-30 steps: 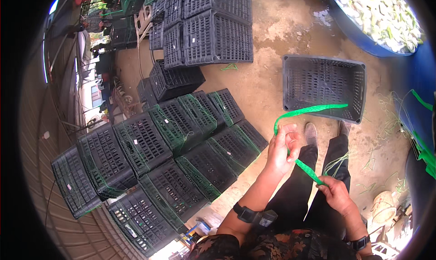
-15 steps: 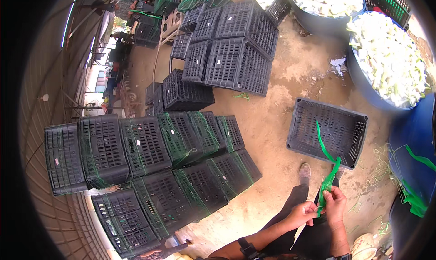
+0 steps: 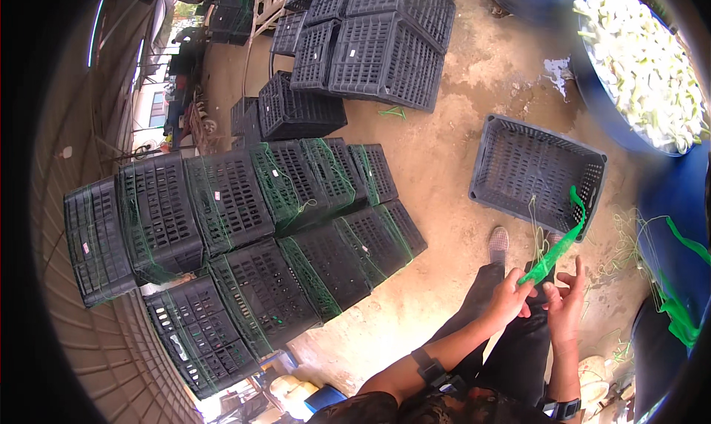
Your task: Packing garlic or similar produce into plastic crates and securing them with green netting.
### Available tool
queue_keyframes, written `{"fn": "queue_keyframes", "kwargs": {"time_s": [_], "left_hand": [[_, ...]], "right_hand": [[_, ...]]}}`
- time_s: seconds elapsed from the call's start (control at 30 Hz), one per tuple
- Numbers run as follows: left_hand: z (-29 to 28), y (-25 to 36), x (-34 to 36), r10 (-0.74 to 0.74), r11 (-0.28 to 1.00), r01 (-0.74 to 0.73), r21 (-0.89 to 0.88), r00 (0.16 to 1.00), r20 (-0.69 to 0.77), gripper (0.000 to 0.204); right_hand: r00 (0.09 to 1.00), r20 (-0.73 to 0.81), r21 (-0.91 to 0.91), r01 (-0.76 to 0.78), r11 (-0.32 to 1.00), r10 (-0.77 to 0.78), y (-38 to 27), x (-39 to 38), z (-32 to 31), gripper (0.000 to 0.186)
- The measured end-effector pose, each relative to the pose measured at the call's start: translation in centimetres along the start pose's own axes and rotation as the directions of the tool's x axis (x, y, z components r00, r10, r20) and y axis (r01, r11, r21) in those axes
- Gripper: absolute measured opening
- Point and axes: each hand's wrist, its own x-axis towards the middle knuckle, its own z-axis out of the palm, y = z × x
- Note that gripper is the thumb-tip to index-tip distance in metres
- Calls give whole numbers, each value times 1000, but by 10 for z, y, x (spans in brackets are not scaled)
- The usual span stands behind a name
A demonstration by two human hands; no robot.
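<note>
My left hand (image 3: 511,296) is closed on one end of a green mesh strip (image 3: 555,248), which rises to the right over the near edge of an empty-looking grey plastic crate (image 3: 511,157). Thin pale strings (image 3: 535,216) hang beside the strip. Just right of my left hand, my right hand (image 3: 564,302) has its fingers apart, below the strip, with nothing visible in it. My feet stand just in front of the crate.
Black crates (image 3: 222,202), many wrapped in green netting, are stacked at left, with more crates (image 3: 378,61) behind. Blue tubs (image 3: 592,98) of pale vegetables (image 3: 637,61) stand upper right. Green netting (image 3: 678,313) and loose strings lie against a blue barrel (image 3: 670,194) at right.
My right hand has let go of the green strip and spread its fingers. My left hand has moved right and holds the strip lower down. The view has shifted.
</note>
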Motion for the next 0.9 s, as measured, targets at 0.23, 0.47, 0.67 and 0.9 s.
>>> {"fn": "queue_keyframes", "kwargs": {"time_s": [0.23, 0.47, 0.67, 0.9], "left_hand": [[5, -10, 7, -137, 971, 174, -165, 967, 217, 30], [-12, -14, 8, 219, 963, -233, 134, 970, 107, 13], [-4, 5, 17, 154, 946, -141, -291, 988, 22, 11], [6, 9, 21, 17, 1000, -20, 22, 988, 152, 25]], "right_hand": [[944, 327, -17, -29, 999, 32, 26, 2, -26, 24], [997, 70, -142, -12, 990, 22, 28, 17, -33, 8], [940, 331, -308, 187, 933, -79, 24, 11, -25, 36], [885, 461, -295, 82, 952, 66, 23, 29, -36, 33]]}}
